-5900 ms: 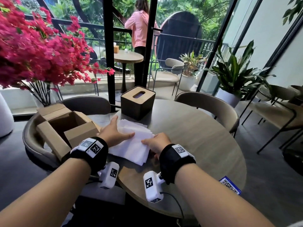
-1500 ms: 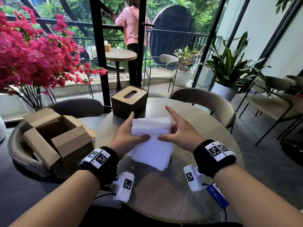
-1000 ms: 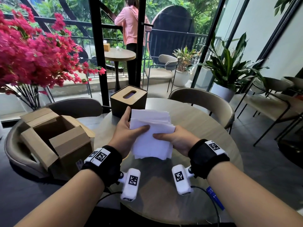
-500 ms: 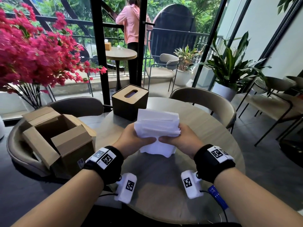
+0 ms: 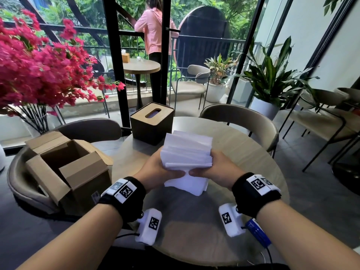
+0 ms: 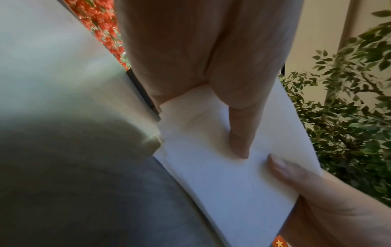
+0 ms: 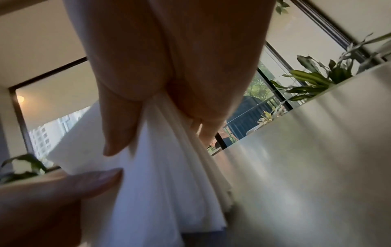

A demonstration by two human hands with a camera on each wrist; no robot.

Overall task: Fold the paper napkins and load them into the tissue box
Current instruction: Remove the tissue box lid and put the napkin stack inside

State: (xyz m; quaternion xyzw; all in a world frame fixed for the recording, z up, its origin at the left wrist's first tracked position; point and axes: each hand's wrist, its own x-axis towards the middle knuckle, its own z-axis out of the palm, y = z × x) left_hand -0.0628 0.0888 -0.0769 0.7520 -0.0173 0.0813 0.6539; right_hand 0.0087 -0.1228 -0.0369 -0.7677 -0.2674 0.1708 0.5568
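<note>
A thick stack of white paper napkins (image 5: pixel 188 152) is bent over double above the round table (image 5: pixel 243 152). My left hand (image 5: pixel 155 170) grips its left side and my right hand (image 5: pixel 214 168) grips its right side, thumbs meeting on the near face. The lower ends of the napkins hang down to the tabletop. In the left wrist view my left thumb presses the napkins (image 6: pixel 222 167). The right wrist view has the napkins (image 7: pixel 160 167) fanned out under my right hand. The dark tissue box (image 5: pixel 152 123) with a wooden slotted lid stands just behind the stack, lid on.
An open cardboard box (image 5: pixel 68 168) sits on the chair at the left. Red flowers (image 5: pixel 39 71) stand at the far left. Chairs (image 5: pixel 239 117) ring the table. A blue card (image 5: pixel 257 232) lies near the table's front right edge. A person stands on the balcony beyond.
The napkins were lifted off the table and bent over double. Both hands closed round the stack's sides, and it now stands more upright and tighter.
</note>
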